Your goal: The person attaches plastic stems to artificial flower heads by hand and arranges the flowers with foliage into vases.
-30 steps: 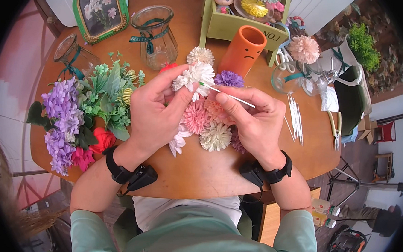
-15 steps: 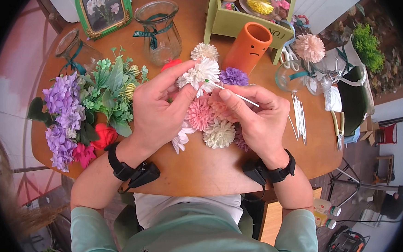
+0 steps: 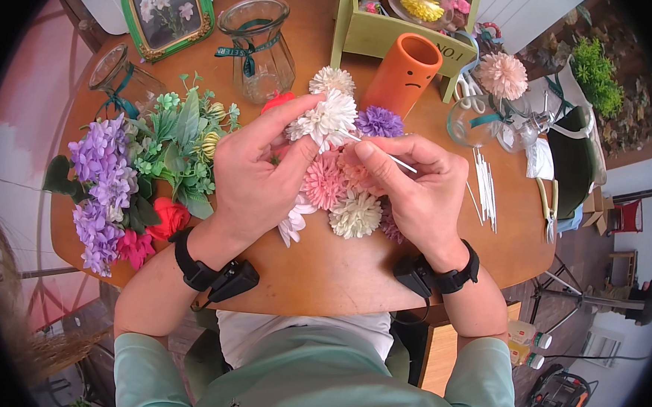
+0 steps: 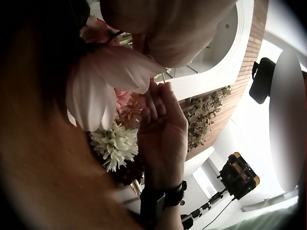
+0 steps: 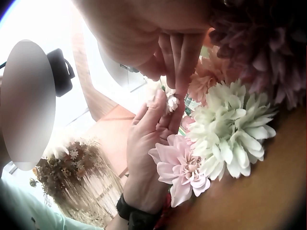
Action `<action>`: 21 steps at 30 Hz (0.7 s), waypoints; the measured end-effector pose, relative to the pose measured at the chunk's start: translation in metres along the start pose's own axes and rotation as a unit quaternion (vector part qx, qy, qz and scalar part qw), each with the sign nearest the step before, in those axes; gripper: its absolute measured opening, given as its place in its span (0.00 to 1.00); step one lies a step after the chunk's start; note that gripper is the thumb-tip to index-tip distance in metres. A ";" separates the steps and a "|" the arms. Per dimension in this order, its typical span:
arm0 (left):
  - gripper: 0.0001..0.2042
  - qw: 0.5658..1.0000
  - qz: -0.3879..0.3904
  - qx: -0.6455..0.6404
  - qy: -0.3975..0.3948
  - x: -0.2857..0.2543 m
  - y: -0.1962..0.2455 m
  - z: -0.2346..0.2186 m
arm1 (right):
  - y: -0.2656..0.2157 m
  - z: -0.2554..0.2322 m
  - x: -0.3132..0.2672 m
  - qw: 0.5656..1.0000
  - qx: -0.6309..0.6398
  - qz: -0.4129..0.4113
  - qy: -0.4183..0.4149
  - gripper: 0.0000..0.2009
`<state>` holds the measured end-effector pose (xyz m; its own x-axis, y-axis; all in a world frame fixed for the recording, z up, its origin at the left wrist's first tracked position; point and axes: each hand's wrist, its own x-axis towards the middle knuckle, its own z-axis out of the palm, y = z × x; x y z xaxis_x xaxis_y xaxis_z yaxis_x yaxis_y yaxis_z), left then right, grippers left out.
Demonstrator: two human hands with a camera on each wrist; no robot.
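In the head view the left hand grips a white flower between thumb and fingers. The right hand pinches a thin white stick, whose far end meets the flower's underside. Below and between the hands lie a pink flower, a cream flower and a pale pink one. A purple flower lies just beyond the right fingers. The right wrist view shows the left hand around the small flower's back; the fingers of the right hand partly hide the stick.
Leaves with purple and red flowers lie at the left. Behind stand a ribboned glass vase, an orange cup and a green crate. More white sticks and pliers lie at the right.
The green tip seen on the stick at the flower earlier no longer shows, and the stick's visible part is shorter. Both hands keep their hold, with the flower turned slightly.
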<state>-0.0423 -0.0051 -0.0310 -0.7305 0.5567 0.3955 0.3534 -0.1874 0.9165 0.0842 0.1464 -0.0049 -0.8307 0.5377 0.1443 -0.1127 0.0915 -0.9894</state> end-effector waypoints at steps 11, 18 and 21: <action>0.21 0.997 0.057 0.044 0.024 0.000 -0.010 0.000 | 0.002 0.000 0.000 1.000 0.017 0.005 -0.002 0.06; 0.23 0.994 0.075 0.083 -0.003 0.001 -0.008 -0.003 | 0.001 0.000 0.000 0.999 0.031 0.011 -0.008 0.06; 0.25 0.989 0.136 0.051 0.019 0.003 -0.010 -0.002 | -0.001 -0.001 0.001 1.000 0.025 -0.005 -0.015 0.06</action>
<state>-0.0491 -0.0033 -0.0384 -0.6211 0.4657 0.6304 0.5958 -0.2419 0.7658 0.0839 0.1482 -0.0039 -0.8450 0.5117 0.1552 -0.1484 0.0543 -0.9874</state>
